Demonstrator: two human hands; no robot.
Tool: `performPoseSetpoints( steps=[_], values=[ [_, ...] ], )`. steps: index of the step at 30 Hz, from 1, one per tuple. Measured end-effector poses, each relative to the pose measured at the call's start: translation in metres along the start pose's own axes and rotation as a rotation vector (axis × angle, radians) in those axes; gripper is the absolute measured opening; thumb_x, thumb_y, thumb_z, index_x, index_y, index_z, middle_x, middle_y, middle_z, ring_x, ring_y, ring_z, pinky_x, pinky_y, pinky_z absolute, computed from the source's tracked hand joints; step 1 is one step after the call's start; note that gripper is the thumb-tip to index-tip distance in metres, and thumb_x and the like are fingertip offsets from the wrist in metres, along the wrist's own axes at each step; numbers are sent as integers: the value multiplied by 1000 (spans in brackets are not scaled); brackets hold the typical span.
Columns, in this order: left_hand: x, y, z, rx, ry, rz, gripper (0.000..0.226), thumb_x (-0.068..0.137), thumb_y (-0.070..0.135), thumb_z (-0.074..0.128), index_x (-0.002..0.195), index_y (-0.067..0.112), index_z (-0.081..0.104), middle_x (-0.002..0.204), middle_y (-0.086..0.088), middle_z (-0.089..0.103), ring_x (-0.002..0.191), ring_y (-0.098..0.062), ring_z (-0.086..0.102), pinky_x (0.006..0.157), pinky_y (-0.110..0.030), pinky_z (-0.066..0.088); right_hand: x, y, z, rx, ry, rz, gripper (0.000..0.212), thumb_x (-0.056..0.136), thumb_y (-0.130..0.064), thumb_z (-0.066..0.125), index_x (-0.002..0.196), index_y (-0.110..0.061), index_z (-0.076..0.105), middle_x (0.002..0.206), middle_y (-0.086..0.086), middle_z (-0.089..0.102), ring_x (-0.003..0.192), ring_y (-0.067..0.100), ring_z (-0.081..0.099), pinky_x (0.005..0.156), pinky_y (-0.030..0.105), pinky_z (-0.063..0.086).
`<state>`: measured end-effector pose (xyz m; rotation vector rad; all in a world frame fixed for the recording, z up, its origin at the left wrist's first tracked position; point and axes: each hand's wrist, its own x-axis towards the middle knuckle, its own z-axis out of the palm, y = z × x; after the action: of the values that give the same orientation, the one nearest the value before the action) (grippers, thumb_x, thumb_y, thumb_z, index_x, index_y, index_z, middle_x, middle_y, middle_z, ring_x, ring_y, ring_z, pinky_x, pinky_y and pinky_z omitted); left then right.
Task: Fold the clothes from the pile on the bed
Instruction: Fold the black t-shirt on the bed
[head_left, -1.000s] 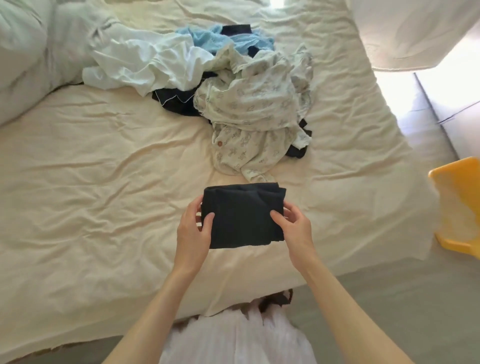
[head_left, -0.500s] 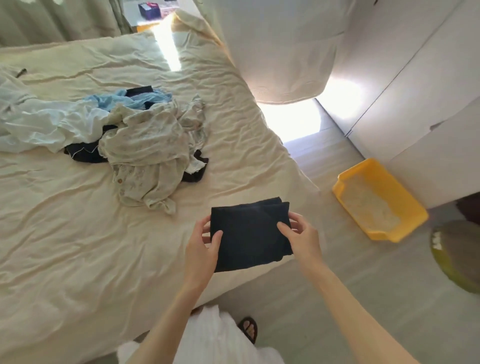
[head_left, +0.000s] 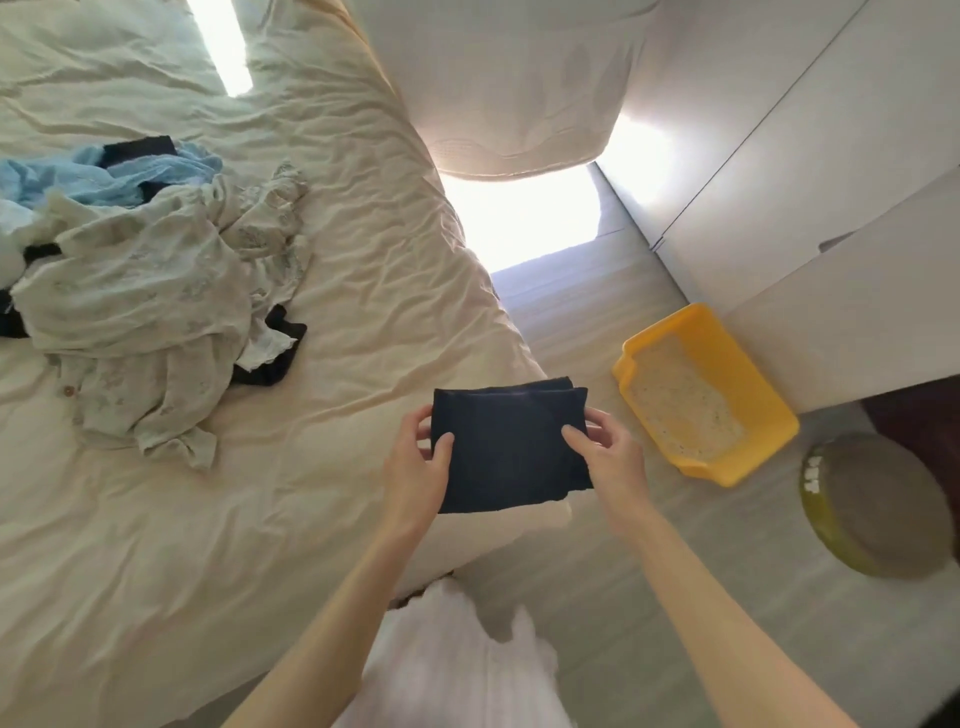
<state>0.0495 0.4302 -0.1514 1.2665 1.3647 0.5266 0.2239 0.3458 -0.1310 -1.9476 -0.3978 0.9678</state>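
Folded cloth (head_left: 511, 447): dark navy — plain
Bedsheet (head_left: 363, 270): cream
Top garment of pile (head_left: 140, 306): off-white, faint grey print
Crumpled garment (head_left: 104, 176): light blue
Tray (head_left: 769, 410): yellow — speckled beige fill

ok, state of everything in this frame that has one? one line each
dark garment: folded into a rectangle, held off the bed by both hands
left hand: gripping the garment's left edge
right hand: gripping the garment's right edge
pile of clothes: unfolded, crumpled on the bed
bed: sheet wrinkled
yellow tray: on the floor, holding pale granules
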Motion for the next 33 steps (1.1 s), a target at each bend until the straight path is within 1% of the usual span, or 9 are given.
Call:
performPoseSetpoints(
  steps=[7,12,16,18,21,23,26,30,33],
  values=[
    [41,59,94,73,-80,43,29,94,16,52,121,25,50,96,11,57,78,-10,59,65,-29,51,73,-20,-87,27,49,24,35,93,-22,58,127,-22,53,103,-14,61,86,6,60,57,11,51],
    [64,95,178,78,-26,46,30,94,14,53,123,20,50,101,1,59,77,-12,59,68,-32,50,142,-35,-153,10,21,16,38,93,-24,58,130,-21,52,120,-2,62,100,14,61,76,27,56],
    [70,115,245,63,82,21,31,94,14,52,126,15,48,106,-1,57,78,-10,57,61,-18,46,191,-50,-206,-34,-74,-19,37,94,-23,57,130,-20,52,119,-2,62,102,16,61,77,26,55],
    [67,124,276,17,131,-16,32,95,16,52,127,15,47,108,-2,57,81,-12,57,59,-16,46,211,-60,-231,-63,-127,-38,36,94,-23,56,129,-21,52,118,-3,62,102,15,61,76,26,56],
    [67,137,311,-27,189,-50,32,95,15,52,127,16,48,106,0,56,79,-7,57,52,-9,45,243,-77,-256,-118,-191,-71,35,95,-23,55,129,-21,52,115,-7,59,97,13,59,71,21,53],
    [73,146,323,-42,248,-60,32,94,16,52,126,16,48,104,3,55,80,-4,56,53,-7,44,265,-90,-261,-167,-249,-98,34,95,-23,55,129,-20,52,111,-9,58,94,12,58,68,18,52],
    [88,156,324,-77,352,-84,30,94,16,53,124,18,49,102,7,55,82,-3,56,56,-9,45,295,-108,-249,-202,-344,-130,33,94,-20,56,127,-17,53,109,-6,59,93,12,59,71,23,53],
    [111,159,312,-177,506,-111,25,93,14,52,117,24,50,98,12,56,82,-2,58,53,-5,44,333,-136,-206,-299,-481,-217,31,94,-17,57,124,-13,57,104,-4,60,88,12,58,73,28,53],
    [133,156,299,-277,631,-163,25,93,14,53,113,28,50,96,18,56,82,-1,58,51,-5,42,357,-157,-161,-359,-600,-239,31,94,-17,57,124,-14,57,107,-2,62,92,16,60,76,34,55]
  ],
)
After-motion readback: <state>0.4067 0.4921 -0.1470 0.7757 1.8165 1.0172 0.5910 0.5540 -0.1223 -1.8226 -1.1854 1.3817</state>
